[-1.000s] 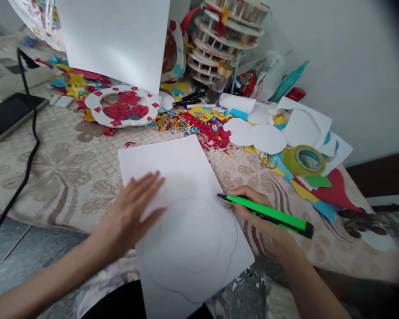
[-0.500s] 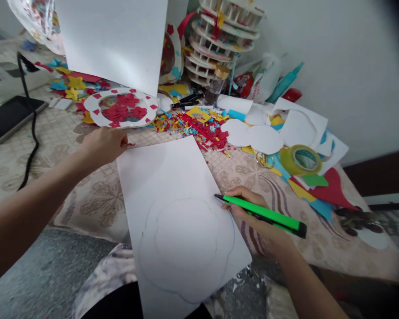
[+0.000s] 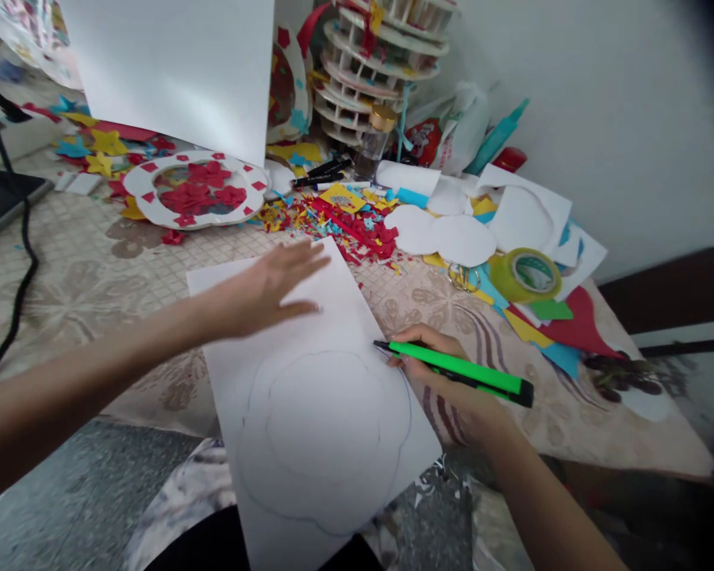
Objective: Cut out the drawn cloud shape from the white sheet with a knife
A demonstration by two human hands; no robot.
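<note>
In the head view, the left hand [image 3: 262,292] has moved from beside the top left corner of the white paper [image 3: 327,444] to over its upper part. It is open, palm down, with fingers spread and nothing in it; whether it touches the sheet I cannot tell. The right hand [image 3: 434,365] is closed around a slim, smooth green tool [image 3: 461,366] with black ends, its tip at the sheet's right edge. The flat paper lies partly on the patterned cloth [image 3: 89,277] and reaches past the table edge toward the lap. Two wavy, rounded outlines, one inside the other, are drawn on it. Beyond it are crumbly red, yellow and blue paper scraps [image 3: 339,222], and a scallop-edged white ring [image 3: 138,198] with red cutouts. To the right sit smooth white cutouts [image 3: 464,240] and a glossy yellow tape roll [image 3: 505,277].
</note>
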